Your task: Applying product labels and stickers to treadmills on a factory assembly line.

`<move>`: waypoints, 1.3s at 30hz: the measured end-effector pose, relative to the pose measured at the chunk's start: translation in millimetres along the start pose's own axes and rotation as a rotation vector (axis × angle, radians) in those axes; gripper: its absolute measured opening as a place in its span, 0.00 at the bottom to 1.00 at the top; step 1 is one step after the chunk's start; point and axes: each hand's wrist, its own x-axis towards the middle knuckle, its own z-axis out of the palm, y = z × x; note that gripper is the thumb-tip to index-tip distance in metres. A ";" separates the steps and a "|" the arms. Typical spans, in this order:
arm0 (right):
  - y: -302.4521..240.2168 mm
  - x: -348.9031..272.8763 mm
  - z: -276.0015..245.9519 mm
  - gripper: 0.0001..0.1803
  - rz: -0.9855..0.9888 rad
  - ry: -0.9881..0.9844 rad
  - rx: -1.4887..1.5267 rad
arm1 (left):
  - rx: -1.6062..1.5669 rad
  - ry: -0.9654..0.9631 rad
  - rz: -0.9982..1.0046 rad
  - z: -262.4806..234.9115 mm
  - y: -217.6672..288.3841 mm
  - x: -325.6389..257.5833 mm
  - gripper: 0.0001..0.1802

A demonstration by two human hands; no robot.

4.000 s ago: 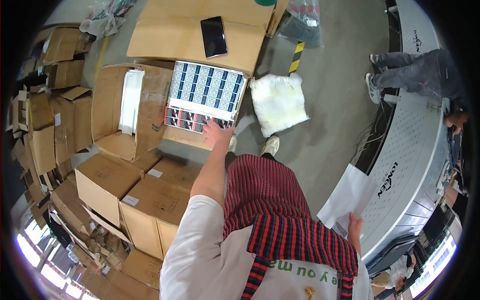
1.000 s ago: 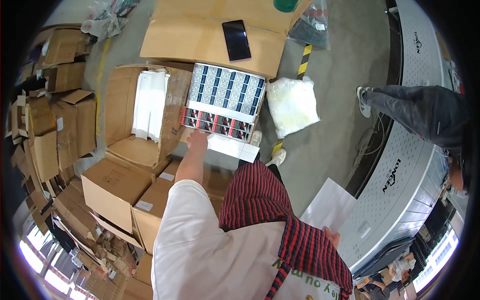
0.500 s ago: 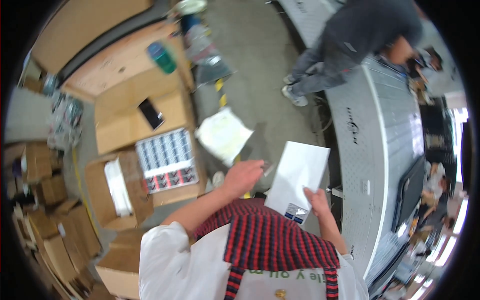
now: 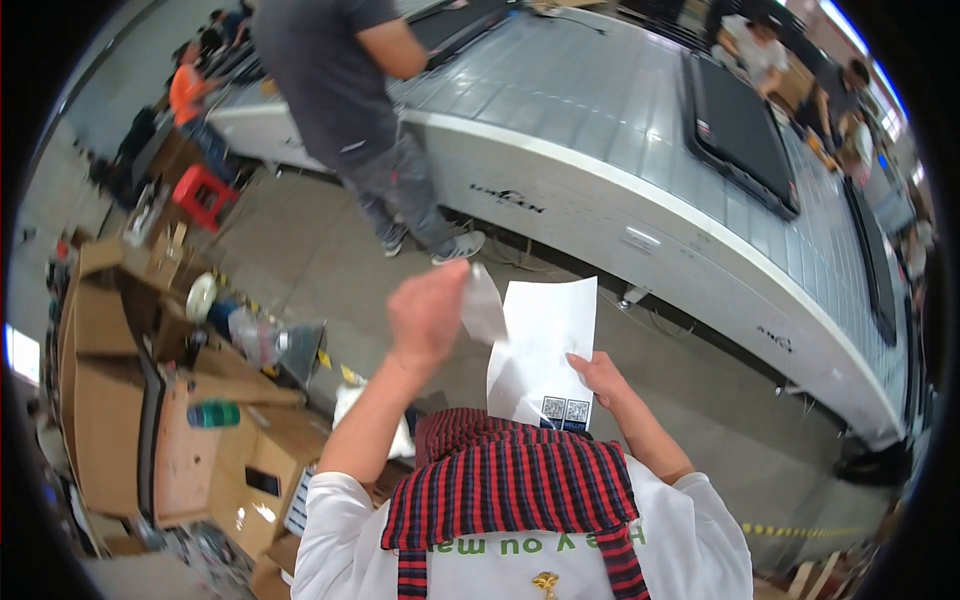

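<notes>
My right hand (image 4: 598, 378) grips the lower edge of a white flat plastic mailer bag (image 4: 545, 348) with small square codes printed near its bottom. My left hand (image 4: 428, 312) is raised beside it and pinches the bag's upper left corner, which folds over as a clear flap (image 4: 482, 303). Both hands are held up in front of my chest, above my red and black striped apron.
A long white curved conveyor (image 4: 640, 170) runs across the top and right. A person in a dark shirt and grey trousers (image 4: 350, 110) stands by it. Open cardboard boxes (image 4: 110, 400), a green bottle (image 4: 212, 413) and a red stool (image 4: 205, 195) lie to my left.
My view has swung from the boxes on the floor to the conveyor. My left hand left the box of packed items and came up to the bag's corner.
</notes>
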 end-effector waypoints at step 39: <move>-270.3 155.6 -269.4 0.15 -0.388 0.251 -0.026 | -1.575 -0.774 -1.070 441.2 -0.3 216.2 0.20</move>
